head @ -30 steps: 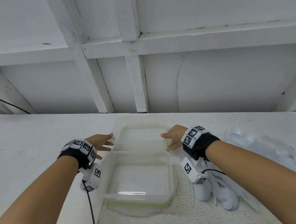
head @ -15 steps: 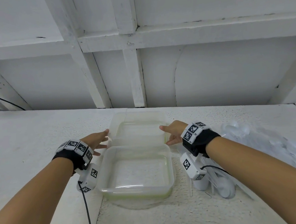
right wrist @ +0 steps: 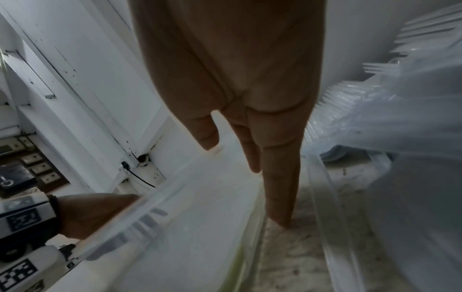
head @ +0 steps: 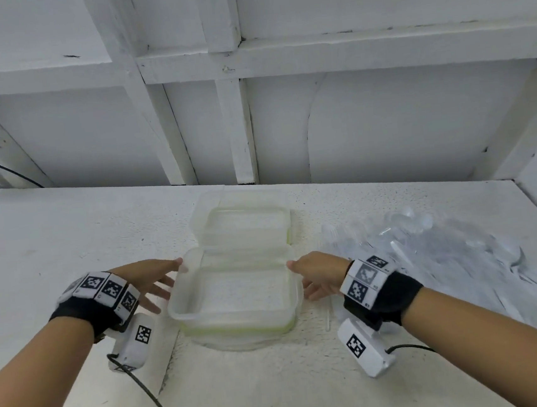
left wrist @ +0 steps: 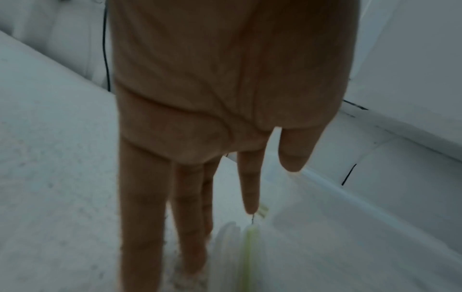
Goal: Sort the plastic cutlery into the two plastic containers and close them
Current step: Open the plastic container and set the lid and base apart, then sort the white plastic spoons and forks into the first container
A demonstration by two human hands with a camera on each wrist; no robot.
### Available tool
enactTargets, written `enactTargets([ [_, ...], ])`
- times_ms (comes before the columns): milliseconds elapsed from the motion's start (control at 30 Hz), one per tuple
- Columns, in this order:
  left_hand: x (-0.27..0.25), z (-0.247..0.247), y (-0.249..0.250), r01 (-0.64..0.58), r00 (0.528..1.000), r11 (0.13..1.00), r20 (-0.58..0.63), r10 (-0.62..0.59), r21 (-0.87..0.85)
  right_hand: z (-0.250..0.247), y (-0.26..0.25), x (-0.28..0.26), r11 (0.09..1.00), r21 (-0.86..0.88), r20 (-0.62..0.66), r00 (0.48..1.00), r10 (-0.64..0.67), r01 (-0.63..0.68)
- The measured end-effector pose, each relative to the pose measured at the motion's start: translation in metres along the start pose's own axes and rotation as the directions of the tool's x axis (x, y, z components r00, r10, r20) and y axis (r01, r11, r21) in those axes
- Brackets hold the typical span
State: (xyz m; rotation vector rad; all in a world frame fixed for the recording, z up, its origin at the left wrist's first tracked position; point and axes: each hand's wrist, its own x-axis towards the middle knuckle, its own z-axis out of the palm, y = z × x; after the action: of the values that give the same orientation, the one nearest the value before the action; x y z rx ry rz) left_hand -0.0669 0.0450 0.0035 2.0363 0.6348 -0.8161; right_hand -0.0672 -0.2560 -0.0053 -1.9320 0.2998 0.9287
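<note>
both forearms reach forward over the white table (head: 66,229), palms turned inward toward each other. the left hand (head: 146,280) sits at the left wall of the near container (head: 236,291), fingers straight and spread, the thumb tip touching the rim at the far left corner. from the left wrist view the left hand (left wrist: 225,98) shows long straight fingers (left wrist: 142,227) pointing down along the container's edge, nothing curled, nothing held. the picture is blurred there, so how firmly it presses i cannot tell.

the right hand (head: 319,270) mirrors it at the right wall, thumb tip on the rim at the far right corner, fingers extended below and beside the wall. in the right wrist view the right hand (right wrist: 237,69) has its fingers (right wrist: 282,177) straight, the longest reaching down to the table just beside the container's green-tinted edge. open and flat, gripping nothing.

labels: each wrist carries a black band with white blocks printed in square black-and-white code patterns; no readable words on them.

between the two hands lies the near container, clear and lidless, resting on a lid. just beyond the fingertips sits the far container (head: 246,222), touching the near one. to the outside of the right hand, well past the wrist, lies the heap of clear plastic cutlery (head: 445,252), spoons and forks jumbled together.
</note>
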Motion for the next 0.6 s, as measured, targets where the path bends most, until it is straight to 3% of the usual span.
enactTargets([
  [133,0.002,0.008,-0.003,-0.071,0.997,0.986,-0.018,0.069,-0.154,0.005,0.006,0.004,0.997,0.08,-0.003,1.0,-0.013,0.013],
  [300,0.003,0.01,-0.001,-0.088,0.995,0.983,-0.066,0.078,-0.16,0.007,0.007,0.003,0.993,0.113,0.003,1.0,-0.021,0.021],
  [367,-0.002,0.01,0.003,-0.089,0.993,0.989,-0.081,0.08,-0.114,0.005,0.008,-0.001,0.994,0.111,0.003,1.0,-0.023,0.022],
  [433,-0.009,0.01,0.012,-0.144,0.97,0.985,-0.182,0.159,0.091,-0.003,0.009,-0.011,0.993,0.107,-0.017,0.999,-0.044,0.046],
  [500,-0.022,0.014,0.028,-0.253,0.867,0.916,-0.348,0.357,0.311,-0.02,0.012,-0.025,0.99,0.086,-0.045,0.993,-0.105,0.109],
  [600,-0.053,0.037,0.064,-0.492,0.654,0.791,-0.445,0.612,0.364,-0.06,0.025,-0.05,0.973,0.016,-0.133,0.965,-0.225,0.229],
])
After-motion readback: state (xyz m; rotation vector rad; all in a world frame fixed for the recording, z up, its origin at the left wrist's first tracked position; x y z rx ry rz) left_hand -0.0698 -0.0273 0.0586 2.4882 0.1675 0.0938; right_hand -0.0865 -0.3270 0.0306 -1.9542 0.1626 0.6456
